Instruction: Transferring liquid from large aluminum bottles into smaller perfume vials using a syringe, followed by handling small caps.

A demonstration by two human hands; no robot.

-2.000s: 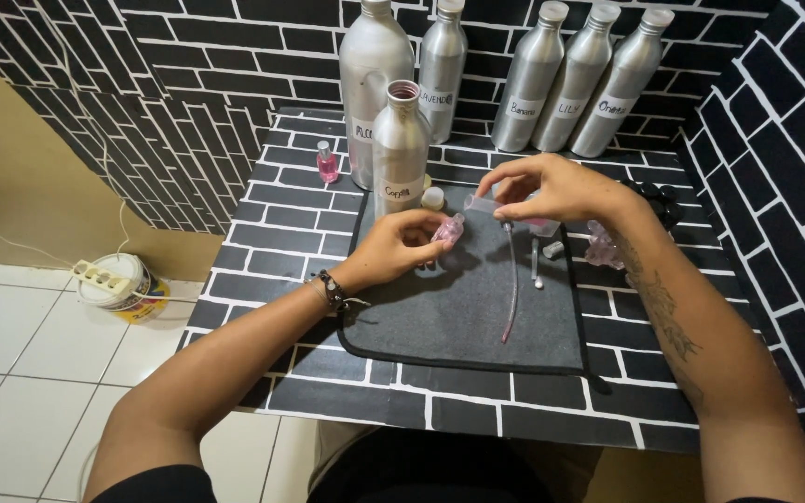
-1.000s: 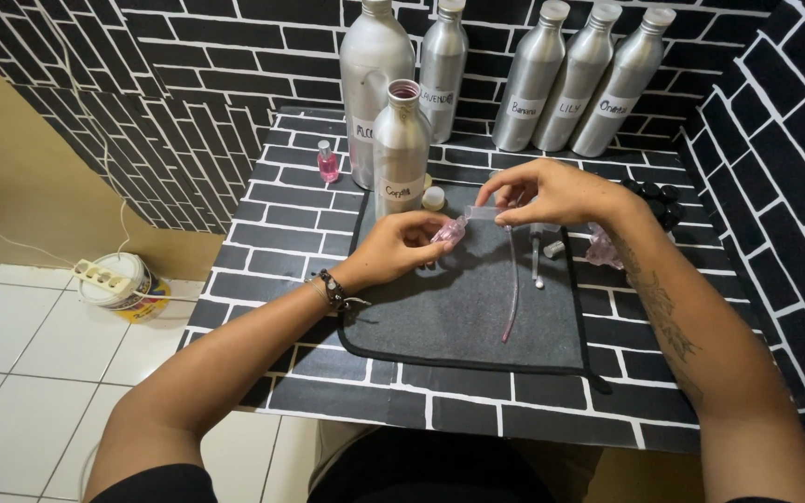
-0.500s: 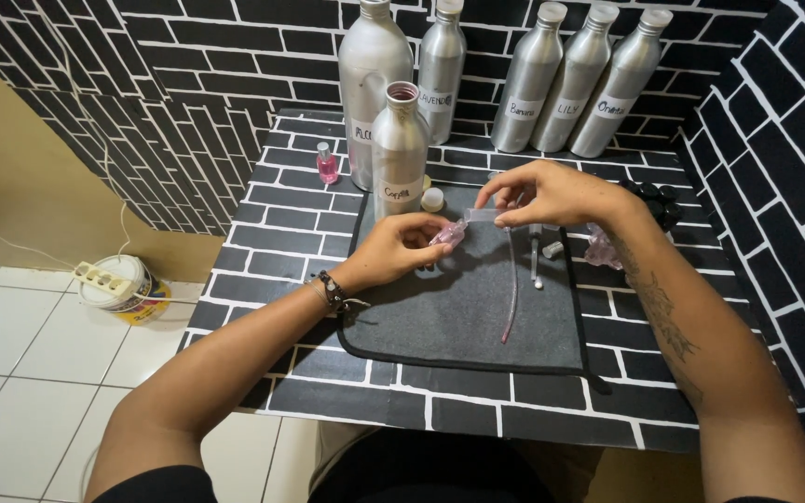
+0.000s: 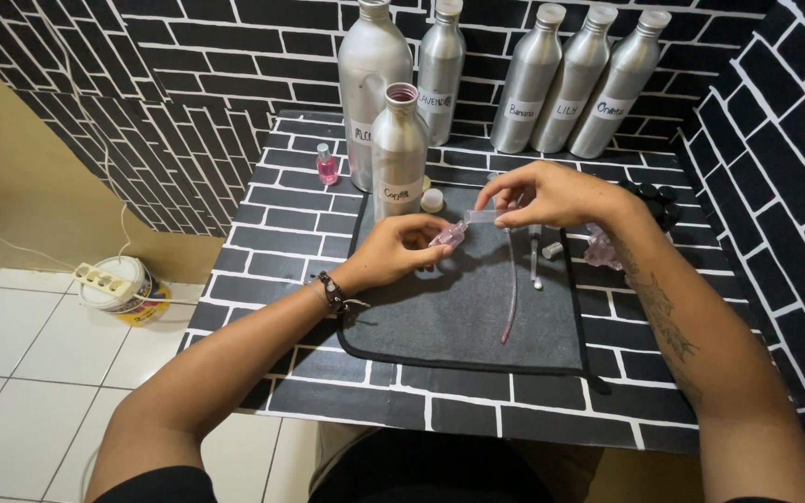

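the left hand [image 4: 393, 250] has its grip closed on a small pink vial [image 4: 447, 235], just in front of the open silver bottle [image 4: 400, 154] and tilted, mouth up and right. the right hand [image 4: 552, 194] pinches a clear syringe [image 4: 483, 216], long axis near level, tip leftward at the vial. a slip of either grip could spill liquid on the grey mat [image 4: 463, 307].

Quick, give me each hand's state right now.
Left hand: closed on a small pink bottle.
Right hand: fingers pinched on a clear syringe at the bottle's mouth.
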